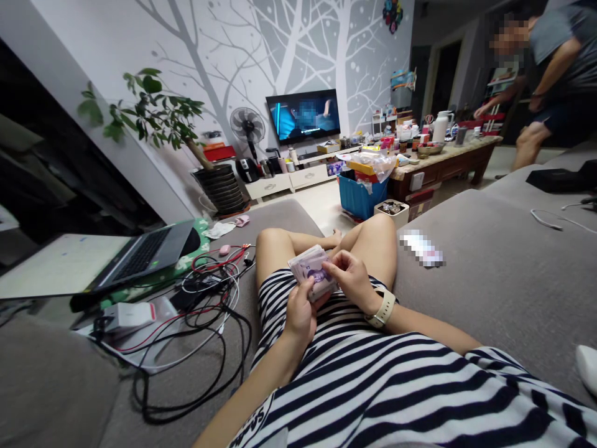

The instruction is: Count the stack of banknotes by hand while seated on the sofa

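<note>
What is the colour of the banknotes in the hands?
The banknotes are pale purple; the head view shows this.

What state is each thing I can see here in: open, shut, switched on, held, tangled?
Left hand: closed around the banknotes
Right hand: fingers pinching at the banknotes' edge
Banknotes: stacked, edges slightly spread
Wristband: fastened on the right wrist
Laptop: open
Cables: tangled
Television: on, showing a picture
Cabinet drawers: shut
Blue bin: piled full
Fan: upright; can't tell whether running
</note>
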`<control>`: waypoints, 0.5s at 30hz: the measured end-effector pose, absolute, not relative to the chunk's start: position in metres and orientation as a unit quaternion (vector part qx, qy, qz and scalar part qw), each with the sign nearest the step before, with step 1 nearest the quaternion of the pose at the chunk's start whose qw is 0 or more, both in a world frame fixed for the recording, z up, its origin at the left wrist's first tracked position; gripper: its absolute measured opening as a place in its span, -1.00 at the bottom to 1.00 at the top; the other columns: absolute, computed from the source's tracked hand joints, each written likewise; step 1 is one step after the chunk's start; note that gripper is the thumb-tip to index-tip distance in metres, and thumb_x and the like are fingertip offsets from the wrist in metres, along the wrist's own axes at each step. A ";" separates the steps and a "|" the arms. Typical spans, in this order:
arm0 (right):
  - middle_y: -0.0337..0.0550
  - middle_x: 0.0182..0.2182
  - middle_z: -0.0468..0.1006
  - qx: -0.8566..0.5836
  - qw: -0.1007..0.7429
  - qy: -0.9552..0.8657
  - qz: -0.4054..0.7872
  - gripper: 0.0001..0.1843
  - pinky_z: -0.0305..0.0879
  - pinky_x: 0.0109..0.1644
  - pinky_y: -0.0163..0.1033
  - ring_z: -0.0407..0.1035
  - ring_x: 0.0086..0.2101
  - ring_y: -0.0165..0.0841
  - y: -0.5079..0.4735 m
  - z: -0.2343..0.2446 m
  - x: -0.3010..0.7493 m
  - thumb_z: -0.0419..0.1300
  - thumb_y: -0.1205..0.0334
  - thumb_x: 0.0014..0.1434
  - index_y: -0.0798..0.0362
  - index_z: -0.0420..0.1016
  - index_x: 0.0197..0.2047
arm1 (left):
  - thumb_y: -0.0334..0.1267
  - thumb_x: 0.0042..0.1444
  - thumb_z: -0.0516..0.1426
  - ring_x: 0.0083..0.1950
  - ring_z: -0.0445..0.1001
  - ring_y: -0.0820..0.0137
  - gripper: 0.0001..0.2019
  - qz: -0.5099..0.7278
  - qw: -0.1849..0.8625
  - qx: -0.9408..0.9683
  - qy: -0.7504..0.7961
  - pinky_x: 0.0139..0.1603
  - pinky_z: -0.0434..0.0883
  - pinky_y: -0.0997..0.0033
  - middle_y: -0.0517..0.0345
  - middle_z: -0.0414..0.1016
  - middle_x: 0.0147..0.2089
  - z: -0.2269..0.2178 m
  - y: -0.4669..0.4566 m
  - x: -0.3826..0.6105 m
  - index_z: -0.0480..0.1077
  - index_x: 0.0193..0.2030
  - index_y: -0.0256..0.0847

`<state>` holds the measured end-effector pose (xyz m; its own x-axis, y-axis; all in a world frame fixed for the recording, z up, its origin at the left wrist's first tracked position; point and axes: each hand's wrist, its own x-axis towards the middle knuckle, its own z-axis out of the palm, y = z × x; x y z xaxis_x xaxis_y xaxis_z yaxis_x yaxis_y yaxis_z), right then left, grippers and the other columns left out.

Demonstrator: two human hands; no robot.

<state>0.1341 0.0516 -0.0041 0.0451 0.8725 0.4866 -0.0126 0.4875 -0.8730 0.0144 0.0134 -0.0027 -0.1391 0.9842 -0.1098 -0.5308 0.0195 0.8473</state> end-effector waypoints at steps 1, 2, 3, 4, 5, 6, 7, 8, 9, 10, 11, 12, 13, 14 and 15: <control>-0.30 -0.58 0.35 -0.361 0.626 -0.594 0.354 -0.67 0.13 -0.46 -0.33 0.19 -0.53 -0.45 0.052 -0.004 0.134 0.24 -0.02 0.08 0.06 0.34 -0.49 | -0.27 -0.06 0.22 -0.27 0.54 0.32 -0.75 0.639 0.592 0.285 0.399 -0.29 0.52 0.33 0.05 0.58 -0.29 -0.003 0.014 0.014 0.48 -0.20 -0.30; -0.30 -0.58 0.35 -0.361 0.626 -0.594 0.354 -0.67 0.13 -0.46 -0.33 0.19 -0.53 -0.45 0.052 -0.005 0.134 0.23 -0.02 0.09 0.06 0.34 -0.49 | -0.28 -0.07 0.23 -0.28 0.54 0.32 -0.75 0.639 0.593 0.285 0.399 -0.29 0.52 0.32 0.05 0.58 -0.30 -0.003 0.014 0.015 0.48 -0.20 -0.30; -0.30 -0.58 0.35 -0.361 0.626 -0.593 0.354 -0.67 0.14 -0.46 -0.33 0.20 -0.53 -0.45 0.053 -0.005 0.134 0.23 -0.02 0.09 0.06 0.34 -0.49 | -0.28 -0.08 0.23 -0.28 0.54 0.32 -0.75 0.638 0.593 0.285 0.399 -0.29 0.52 0.32 0.05 0.58 -0.30 -0.004 0.014 0.015 0.48 -0.21 -0.31; -0.29 -0.58 0.35 -0.361 0.626 -0.594 0.354 -0.67 0.14 -0.45 -0.33 0.20 -0.53 -0.44 0.053 -0.005 0.134 0.23 -0.02 0.09 0.06 0.34 -0.49 | -0.28 -0.07 0.23 -0.29 0.54 0.33 -0.75 0.639 0.593 0.284 0.399 -0.29 0.52 0.32 0.06 0.58 -0.31 -0.004 0.014 0.015 0.48 -0.21 -0.30; -0.29 -0.58 0.35 -0.362 0.625 -0.594 0.354 -0.66 0.14 -0.45 -0.33 0.20 -0.53 -0.44 0.053 -0.005 0.134 0.22 -0.02 0.09 0.06 0.34 -0.49 | -0.28 -0.06 0.23 -0.29 0.54 0.33 -0.76 0.639 0.594 0.283 0.399 -0.29 0.52 0.32 0.07 0.58 -0.31 -0.003 0.014 0.015 0.48 -0.21 -0.30; -0.29 -0.58 0.35 -0.363 0.624 -0.595 0.353 -0.66 0.14 -0.45 -0.33 0.20 -0.53 -0.44 0.053 -0.005 0.134 0.22 -0.02 0.09 0.06 0.34 -0.49 | -0.27 -0.05 0.22 -0.29 0.54 0.33 -0.76 0.639 0.595 0.280 0.399 -0.30 0.52 0.32 0.08 0.57 -0.31 -0.003 0.014 0.015 0.48 -0.21 -0.30; -0.29 -0.58 0.35 -0.364 0.624 -0.595 0.353 -0.66 0.14 -0.45 -0.33 0.20 -0.53 -0.44 0.053 -0.005 0.134 0.22 -0.03 0.10 0.06 0.34 -0.48 | -0.25 -0.03 0.21 -0.29 0.54 0.33 -0.76 0.640 0.595 0.276 0.400 -0.30 0.52 0.32 0.08 0.58 -0.31 -0.003 0.014 0.015 0.48 -0.20 -0.29; -0.29 -0.58 0.35 -0.364 0.624 -0.595 0.353 -0.66 0.14 -0.45 -0.33 0.20 -0.53 -0.44 0.052 -0.004 0.134 0.22 -0.03 0.10 0.06 0.34 -0.48 | -0.24 -0.01 0.20 -0.28 0.54 0.32 -0.76 0.641 0.596 0.272 0.400 -0.31 0.52 0.32 0.09 0.58 -0.29 -0.002 0.014 0.015 0.47 -0.18 -0.28; -0.30 -0.58 0.34 -0.364 0.624 -0.595 0.352 -0.66 0.14 -0.45 -0.33 0.19 -0.53 -0.44 0.052 -0.004 0.134 0.22 -0.03 0.10 0.06 0.34 -0.48 | -0.22 0.01 0.19 -0.27 0.54 0.32 -0.75 0.642 0.596 0.268 0.401 -0.31 0.52 0.32 0.08 0.58 -0.28 -0.002 0.014 0.015 0.47 -0.17 -0.28; -0.30 -0.58 0.34 -0.365 0.625 -0.595 0.351 -0.66 0.14 -0.45 -0.33 0.19 -0.53 -0.44 0.052 -0.004 0.134 0.22 -0.03 0.09 0.06 0.34 -0.48 | -0.21 0.03 0.18 -0.27 0.55 0.32 -0.75 0.643 0.596 0.264 0.402 -0.31 0.51 0.32 0.08 0.58 -0.26 -0.001 0.014 0.015 0.47 -0.15 -0.27; -0.30 -0.58 0.34 -0.366 0.625 -0.595 0.349 -0.66 0.13 -0.45 -0.33 0.19 -0.53 -0.44 0.052 -0.004 0.134 0.22 -0.04 0.09 0.05 0.33 -0.48 | -0.20 0.05 0.16 -0.26 0.55 0.32 -0.74 0.643 0.596 0.260 0.404 -0.31 0.51 0.33 0.07 0.58 -0.25 -0.001 0.014 0.015 0.46 -0.14 -0.27; -0.30 -0.58 0.33 -0.367 0.624 -0.596 0.348 -0.66 0.14 -0.45 -0.33 0.18 -0.52 -0.44 0.052 -0.004 0.134 0.22 -0.04 0.09 0.05 0.33 -0.48 | -0.19 0.06 0.16 -0.26 0.55 0.32 -0.74 0.643 0.597 0.258 0.405 -0.30 0.51 0.33 0.07 0.58 -0.24 0.000 0.014 0.015 0.46 -0.13 -0.27; -0.30 -0.58 0.33 -0.367 0.624 -0.596 0.347 -0.66 0.14 -0.46 -0.33 0.18 -0.52 -0.44 0.052 -0.004 0.134 0.22 -0.04 0.09 0.05 0.33 -0.48 | -0.19 0.07 0.15 -0.25 0.55 0.31 -0.73 0.642 0.598 0.256 0.405 -0.30 0.51 0.33 0.06 0.58 -0.24 0.000 0.014 0.015 0.46 -0.12 -0.27; -0.30 -0.57 0.33 -0.366 0.623 -0.597 0.347 -0.66 0.14 -0.46 -0.33 0.18 -0.52 -0.44 0.052 -0.004 0.134 0.22 -0.04 0.09 0.05 0.33 -0.48 | -0.19 0.08 0.15 -0.25 0.55 0.32 -0.73 0.642 0.600 0.254 0.405 -0.29 0.51 0.33 0.06 0.58 -0.23 0.001 0.014 0.015 0.46 -0.11 -0.27; -0.30 -0.57 0.33 -0.365 0.623 -0.598 0.347 -0.66 0.14 -0.46 -0.33 0.18 -0.52 -0.44 0.052 -0.004 0.134 0.22 -0.05 0.09 0.05 0.33 -0.48 | -0.19 0.08 0.14 -0.24 0.55 0.32 -0.73 0.642 0.601 0.251 0.404 -0.29 0.51 0.33 0.06 0.58 -0.22 0.001 0.014 0.015 0.46 -0.11 -0.26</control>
<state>0.1336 0.0516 -0.0043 0.0443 0.8700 0.4910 0.0036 0.4913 -0.8710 0.0148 0.0142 0.0013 -0.1514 0.9750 -0.1629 -0.5691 0.0487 0.8208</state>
